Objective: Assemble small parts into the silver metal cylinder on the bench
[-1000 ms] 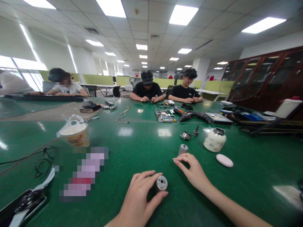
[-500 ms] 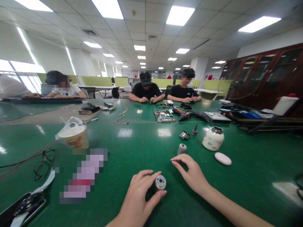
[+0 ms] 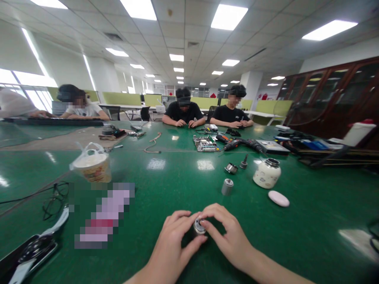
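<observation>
A small silver metal cylinder (image 3: 199,228), which looks like a small electric motor, stands upright on the green table. My left hand (image 3: 174,240) grips it from the left, thumb at its near side and index finger at its far side. My right hand (image 3: 226,232) comes in from the right, with thumb and index finger pinched together at the cylinder's top. Whatever tiny part those fingertips may hold is hidden. Beyond the hands stands a second grey metal cylinder (image 3: 227,187). Past it lie a metal ring-shaped part (image 3: 231,168) and a dark shafted part (image 3: 243,161).
To the right are a cream jar (image 3: 267,173) and its pale pink lid (image 3: 278,198). A bagged tub (image 3: 94,167), a blurred-out pink object (image 3: 109,215) and a watch (image 3: 35,252) lie left. Farther off are a circuit board (image 3: 206,143), power drills (image 3: 233,144) and several seated people.
My right hand has moved left and nearer, from close to the second cylinder to the top of the one in my left hand. The left hand keeps its grip.
</observation>
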Tool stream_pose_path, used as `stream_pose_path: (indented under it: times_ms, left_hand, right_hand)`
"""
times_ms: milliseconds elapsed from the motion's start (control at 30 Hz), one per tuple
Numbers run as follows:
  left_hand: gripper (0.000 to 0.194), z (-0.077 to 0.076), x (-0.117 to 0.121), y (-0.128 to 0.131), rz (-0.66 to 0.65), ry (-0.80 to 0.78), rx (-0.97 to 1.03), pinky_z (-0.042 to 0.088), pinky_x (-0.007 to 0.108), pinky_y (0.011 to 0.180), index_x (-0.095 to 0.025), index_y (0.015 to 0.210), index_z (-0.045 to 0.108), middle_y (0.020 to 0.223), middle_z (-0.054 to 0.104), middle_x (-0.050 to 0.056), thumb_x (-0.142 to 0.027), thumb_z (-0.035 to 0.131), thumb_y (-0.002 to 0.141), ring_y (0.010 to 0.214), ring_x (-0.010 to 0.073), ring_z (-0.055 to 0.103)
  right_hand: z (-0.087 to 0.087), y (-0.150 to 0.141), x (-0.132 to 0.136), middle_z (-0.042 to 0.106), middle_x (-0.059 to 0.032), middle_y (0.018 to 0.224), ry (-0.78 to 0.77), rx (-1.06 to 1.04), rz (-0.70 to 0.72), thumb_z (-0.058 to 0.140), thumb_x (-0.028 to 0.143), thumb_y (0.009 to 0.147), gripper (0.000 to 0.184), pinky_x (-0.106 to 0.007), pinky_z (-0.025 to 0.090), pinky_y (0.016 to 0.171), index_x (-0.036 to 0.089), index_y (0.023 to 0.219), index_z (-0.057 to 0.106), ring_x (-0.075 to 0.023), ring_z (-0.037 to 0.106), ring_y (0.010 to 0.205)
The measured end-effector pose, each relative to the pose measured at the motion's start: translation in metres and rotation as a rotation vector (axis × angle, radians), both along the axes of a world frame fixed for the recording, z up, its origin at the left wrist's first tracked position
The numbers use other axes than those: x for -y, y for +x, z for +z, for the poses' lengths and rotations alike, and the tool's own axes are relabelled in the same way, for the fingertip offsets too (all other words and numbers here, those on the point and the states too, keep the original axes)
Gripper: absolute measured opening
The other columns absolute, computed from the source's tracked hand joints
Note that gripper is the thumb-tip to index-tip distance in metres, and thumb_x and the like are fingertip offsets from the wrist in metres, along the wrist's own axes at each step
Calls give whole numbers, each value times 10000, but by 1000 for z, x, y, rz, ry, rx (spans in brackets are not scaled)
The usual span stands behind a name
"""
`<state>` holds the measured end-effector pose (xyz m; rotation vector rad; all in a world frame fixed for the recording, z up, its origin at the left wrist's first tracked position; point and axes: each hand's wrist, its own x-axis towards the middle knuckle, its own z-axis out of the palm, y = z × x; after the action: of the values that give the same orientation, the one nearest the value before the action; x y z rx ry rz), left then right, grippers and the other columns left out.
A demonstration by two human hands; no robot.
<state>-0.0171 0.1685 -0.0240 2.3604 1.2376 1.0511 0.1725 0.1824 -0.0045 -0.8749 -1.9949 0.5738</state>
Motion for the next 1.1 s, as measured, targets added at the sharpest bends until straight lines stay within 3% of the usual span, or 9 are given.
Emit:
stream_pose_path:
  times_ms: [267, 367, 433, 533, 700, 833, 967, 1100]
  left_hand:
    - [496, 6, 3, 2, 55, 101, 92, 542, 405, 912, -245, 1271, 536, 1151, 677, 76, -260, 691, 801, 1093, 236, 604]
    - [299, 11, 4, 1, 88, 203, 124, 529, 428, 925, -221, 1074, 613, 1125, 684, 87, -234, 689, 785, 1116, 254, 591]
    - [184, 14, 5, 1, 43, 263, 91, 520, 436, 929, -230, 982, 640, 1111, 702, 72, -211, 671, 802, 1121, 253, 588]
    - [250, 15, 5, -1, -36, 324, -1, 525, 430, 903, -273, 1064, 666, 1153, 708, 41, -186, 651, 831, 1156, 256, 565]
    - [441, 11, 3, -4, -78, 357, -115, 526, 423, 887, -322, 1276, 590, 1253, 666, 15, -151, 602, 869, 1231, 266, 504]
    - [498, 6, 2, -6, -123, 347, -92, 520, 414, 906, -315, 1334, 541, 1281, 648, 20, -109, 568, 882, 1231, 252, 507]
    - [477, 6, 1, -5, -140, 313, -31, 526, 415, 899, -323, 1303, 574, 1245, 670, 25, -104, 575, 878, 1195, 247, 540]
    - [304, 14, 0, 2, -117, 284, 79, 552, 404, 821, -319, 1119, 700, 1093, 742, 20, -185, 656, 850, 1022, 234, 630]
  right_hand:
    - [-10, 5, 6, 645, -47, 1080, -138, -35, 17, 470, 272, 972, 248, -310, 460, 902, 253, 1195, 579, -177, 596, 1017]
    - [-12, 6, 4, 653, -47, 1059, -229, -99, 3, 429, 299, 988, 259, -311, 469, 898, 241, 1195, 572, -174, 610, 993]
    - [-13, 6, 1, 661, -51, 1040, -292, -130, 5, 412, 322, 993, 264, -316, 476, 888, 226, 1172, 581, -177, 619, 975]
    - [-12, 6, -2, 666, -56, 1031, -341, -139, 5, 418, 342, 989, 260, -316, 482, 870, 209, 1123, 597, -182, 623, 962]
    - [-11, 5, -1, 660, -48, 1026, -280, -97, 28, 426, 326, 987, 235, -302, 469, 867, 205, 1078, 606, -174, 612, 959]
    - [-12, 7, 0, 668, -58, 1005, -252, -80, 52, 373, 335, 1004, 296, -306, 471, 853, 195, 1063, 627, -175, 615, 938]
    - [-14, 9, 0, 681, -81, 1073, -241, -78, 74, 301, 366, 1021, 404, -340, 454, 922, 193, 1106, 656, -194, 610, 1017]
    - [-11, 9, 1, 684, -82, 1082, -216, -14, 91, 289, 377, 1022, 427, -358, 453, 903, 204, 1115, 669, -200, 609, 988]
